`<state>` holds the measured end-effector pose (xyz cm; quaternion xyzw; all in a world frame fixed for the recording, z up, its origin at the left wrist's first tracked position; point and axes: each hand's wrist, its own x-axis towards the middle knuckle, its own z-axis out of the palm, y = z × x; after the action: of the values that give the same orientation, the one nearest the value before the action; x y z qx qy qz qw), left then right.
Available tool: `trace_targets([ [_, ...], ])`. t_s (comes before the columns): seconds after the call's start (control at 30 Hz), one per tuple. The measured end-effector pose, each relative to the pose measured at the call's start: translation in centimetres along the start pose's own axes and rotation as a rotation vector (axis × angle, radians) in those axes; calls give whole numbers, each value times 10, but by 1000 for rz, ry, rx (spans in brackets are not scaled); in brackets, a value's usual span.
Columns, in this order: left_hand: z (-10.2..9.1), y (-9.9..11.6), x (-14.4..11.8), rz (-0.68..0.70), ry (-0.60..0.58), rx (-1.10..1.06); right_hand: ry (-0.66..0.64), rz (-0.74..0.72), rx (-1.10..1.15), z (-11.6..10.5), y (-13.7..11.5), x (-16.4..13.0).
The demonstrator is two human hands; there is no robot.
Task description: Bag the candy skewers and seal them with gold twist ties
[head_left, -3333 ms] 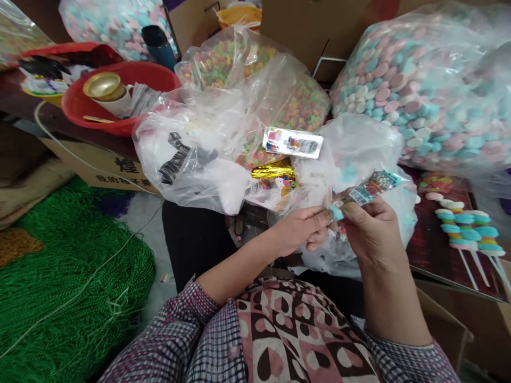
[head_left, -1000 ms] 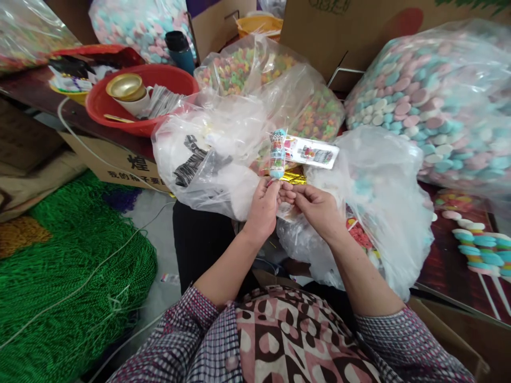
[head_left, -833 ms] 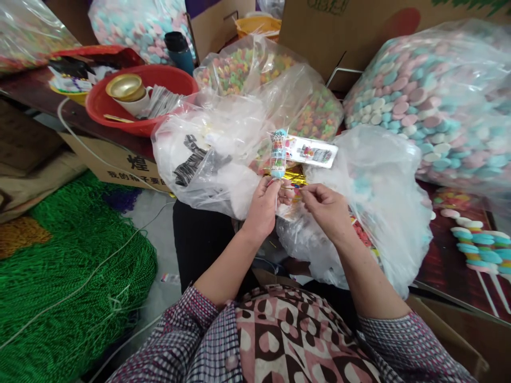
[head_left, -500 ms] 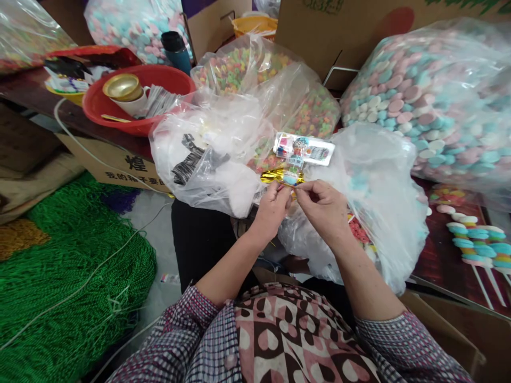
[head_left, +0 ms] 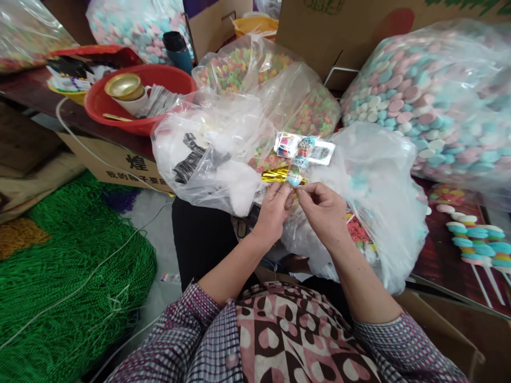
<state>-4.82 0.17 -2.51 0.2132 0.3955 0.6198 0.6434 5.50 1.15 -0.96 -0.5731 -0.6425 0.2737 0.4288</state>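
I note: candy stick (head_left: 297, 165), upright a second ago, now tilted right over gold ties (head_left: 275, 175). Left hand (head_left: 274, 208), right hand (head_left: 322, 208) fingers pinched shut at its base; twisting looks underway.

Readable text is sparse. Cardboard box (head_left: 115, 159) under the red basin: one large black Chinese character, "煌", with a smaller line of Chinese characters below it, cut off by the plastic bag in front; I can't read that line reliably. Top cardboard box (head_left: 319, 21): green print at the upper edge, cropped, not legible. Clear bag (head_left: 195, 154): black printed marks, crumpled, unreadable. Printed packet (head_left: 305, 148): colourful graphics only, lettering too small to make out.
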Motion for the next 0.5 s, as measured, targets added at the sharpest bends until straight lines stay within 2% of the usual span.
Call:
trace_targets([
  [0.07, 1, 3, -1, -42, -78, -77, 10, 33, 33, -1, 1, -2],
  [0.13, 1, 6, -3, -93, -105, -109, -6, 96, 101, -2, 3, -2],
  [0.3, -1, 14, -3, -267, -184, -81, -143, 272, 403, -7, 9, 4],
  [0.37, -2, 17, -3, -331, -213, -56, -201, 288, 500, -12, 12, 6],
  [0.5, -3, 23, -4, -505, -297, -38, -373, 226, 598, -24, 18, 8],
])
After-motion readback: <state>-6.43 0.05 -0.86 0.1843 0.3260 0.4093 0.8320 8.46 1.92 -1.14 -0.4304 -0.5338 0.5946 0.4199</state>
